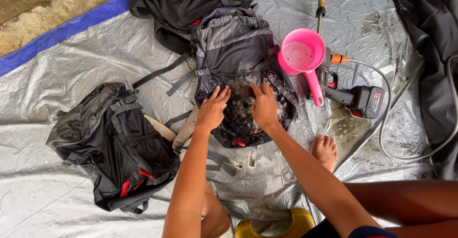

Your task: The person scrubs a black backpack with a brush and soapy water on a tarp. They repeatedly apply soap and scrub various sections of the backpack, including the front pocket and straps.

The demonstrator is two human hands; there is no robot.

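Grey tarp (71, 75) spread wide, and at centre lies the soapy grey backpack (238, 61). A black backpack (119, 147) sits near left, a pink scoop (300, 56) far right. Left hand (213, 109) presses flat, fingers spread, gripping nothing; right hand (264, 105) curls over something blurred.

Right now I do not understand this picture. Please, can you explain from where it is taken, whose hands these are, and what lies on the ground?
The picture comes from a camera worn on a person's head, looking down, so both arms belong to that person. The left hand lies flat on a wet grey backpack. The right hand presses on the same soapy patch; whether it grips a brush or cloth I cannot tell. All rests on a silver tarp. A second dark backpack lies to the left. To the right are a pink scoop and a spray gun with a hose. A bare foot shows below.
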